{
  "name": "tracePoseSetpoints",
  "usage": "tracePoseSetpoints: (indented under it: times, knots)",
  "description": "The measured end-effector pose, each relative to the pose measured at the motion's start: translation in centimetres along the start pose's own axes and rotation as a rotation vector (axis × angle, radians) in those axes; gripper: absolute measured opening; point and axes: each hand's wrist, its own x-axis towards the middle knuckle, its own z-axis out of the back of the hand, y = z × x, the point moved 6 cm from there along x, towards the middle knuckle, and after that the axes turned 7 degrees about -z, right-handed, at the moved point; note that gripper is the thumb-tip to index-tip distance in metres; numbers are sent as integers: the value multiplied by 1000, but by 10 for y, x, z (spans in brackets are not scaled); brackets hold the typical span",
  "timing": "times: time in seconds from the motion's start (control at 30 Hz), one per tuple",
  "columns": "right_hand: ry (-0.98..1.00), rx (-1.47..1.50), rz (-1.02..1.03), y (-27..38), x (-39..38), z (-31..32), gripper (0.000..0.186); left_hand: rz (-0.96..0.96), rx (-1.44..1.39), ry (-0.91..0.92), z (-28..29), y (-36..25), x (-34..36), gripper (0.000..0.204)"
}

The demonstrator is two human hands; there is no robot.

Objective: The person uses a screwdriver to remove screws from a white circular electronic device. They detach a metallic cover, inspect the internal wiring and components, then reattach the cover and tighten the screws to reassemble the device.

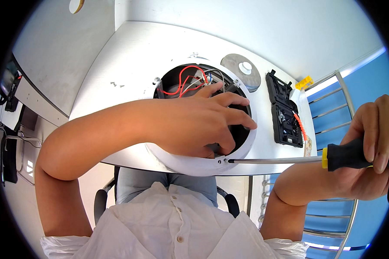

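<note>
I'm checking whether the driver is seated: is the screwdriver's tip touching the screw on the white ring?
Touching. In the head view, the screwdriver held by the right hand runs its shaft straight into the screw on the white ring, with no gap visible.

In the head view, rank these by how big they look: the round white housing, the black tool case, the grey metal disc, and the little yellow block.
1. Round white housing
2. Black tool case
3. Grey metal disc
4. Yellow block

Fisheye bending and distance may skew the case and disc.
</note>
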Motion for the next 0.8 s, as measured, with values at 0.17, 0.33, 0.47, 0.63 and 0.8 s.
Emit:
tracePoseSetpoints:
  times: [0.17,0.33,0.47,0.63,0.8]
  knots:
    - [3,-11,3,0,0,-4,23,-5,4,-13,0,0,-1,13]
    - [4,-20,7,-1,2,-8,26,-29,47,-38,0,0,-2,6]
    - [5,-24,6,-3,4,-12,28,-21,40,-34,-1,0,-2,6]
    - [7,-32,8,-6,5,-15,31,-24,33,-44,0,0,-2,6]
    - [11,-41,13,-8,7,-19,33,-18,31,-41,0,0,-3,6]
